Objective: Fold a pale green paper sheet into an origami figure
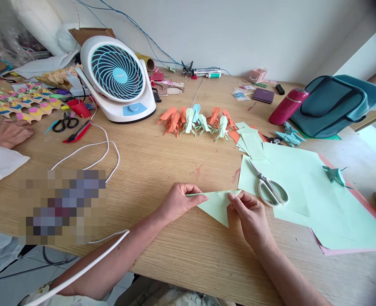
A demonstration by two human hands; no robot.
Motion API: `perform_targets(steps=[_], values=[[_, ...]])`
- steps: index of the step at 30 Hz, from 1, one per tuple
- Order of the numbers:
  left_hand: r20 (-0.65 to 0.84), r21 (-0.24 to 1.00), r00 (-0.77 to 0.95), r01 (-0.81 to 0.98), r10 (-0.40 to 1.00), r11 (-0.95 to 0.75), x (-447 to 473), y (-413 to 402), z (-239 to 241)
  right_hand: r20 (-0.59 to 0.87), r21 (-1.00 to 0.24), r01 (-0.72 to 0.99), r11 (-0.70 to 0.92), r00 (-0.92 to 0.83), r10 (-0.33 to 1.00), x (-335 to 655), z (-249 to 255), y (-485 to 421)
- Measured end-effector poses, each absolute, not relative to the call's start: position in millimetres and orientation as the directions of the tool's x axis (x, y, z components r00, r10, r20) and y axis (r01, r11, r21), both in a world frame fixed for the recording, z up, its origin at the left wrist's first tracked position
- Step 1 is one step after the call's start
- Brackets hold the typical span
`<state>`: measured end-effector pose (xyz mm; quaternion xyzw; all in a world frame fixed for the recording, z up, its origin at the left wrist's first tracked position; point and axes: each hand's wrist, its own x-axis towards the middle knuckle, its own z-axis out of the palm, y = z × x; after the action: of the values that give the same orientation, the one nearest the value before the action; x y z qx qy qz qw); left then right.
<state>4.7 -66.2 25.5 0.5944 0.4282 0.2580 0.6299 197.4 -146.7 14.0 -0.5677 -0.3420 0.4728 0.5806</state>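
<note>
Between my two hands is a pale green sheet of paper, folded into a triangle with its point hanging down toward me. My left hand pinches its left corner between thumb and fingers. At the right end, my right hand grips the top edge, thumb in front. Just right of that hand, white-handled scissors lie on large pale green sheets. Smaller cut green pieces lie in a loose pile beyond. A row of folded paper figures, orange, green and blue, stands farther back.
A white fan stands at back left. Near it lie black scissors and a red cutter. A pink bottle and teal bag are at right. Another person's hand rests at far left. A white cable crosses the table.
</note>
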Motion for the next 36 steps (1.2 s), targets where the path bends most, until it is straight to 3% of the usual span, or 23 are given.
perform_targets(steps=[6, 12, 20, 26, 36], values=[[-0.226, 0.972, 0.503, 0.177, 0.834, 0.157, 3, -64, 23, -0.209, -0.968, -0.162, -0.192, 0.097, 0.973, 195, 14, -146], [-0.216, 0.974, 0.546, 0.183, 0.810, 0.136, 3, -63, 21, -0.263, -0.959, -0.150, -0.241, 0.154, 0.952, 199, 13, -146], [-0.196, 0.975, 0.543, 0.198, 0.817, 0.102, -3, -55, 19, -0.115, -0.988, -0.133, -0.081, 0.268, 0.957, 210, 16, -145], [-0.216, 0.964, 0.588, 0.256, 0.779, 0.074, 1, -60, 17, -0.227, -0.973, -0.058, -0.225, 0.035, 0.973, 199, 21, -146], [-0.230, 0.965, 0.613, 0.246, 0.756, 0.094, 0, -59, 22, -0.121, -0.992, -0.074, -0.104, 0.284, 0.951, 217, 17, -144]])
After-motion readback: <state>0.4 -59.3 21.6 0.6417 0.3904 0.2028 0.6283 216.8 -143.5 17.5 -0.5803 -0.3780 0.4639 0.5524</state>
